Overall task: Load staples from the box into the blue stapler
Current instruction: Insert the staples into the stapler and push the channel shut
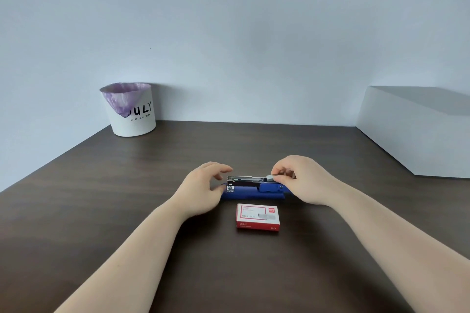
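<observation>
The blue stapler (254, 193) lies lengthwise on the dark wooden table (127, 185), its metal magazine rail exposed on top. My right hand (302, 180) pinches a small grey strip of staples (270, 177) at the right end of the rail. My left hand (203, 188) rests at the stapler's left end, thumb against the blue base, fingers spread above the metal front. A red and white staple box (258, 216) lies closed on the table just in front of the stapler.
A white bin (132, 112) with a purple liner stands at the back left against the wall. A white block (417, 129) occupies the right rear of the table.
</observation>
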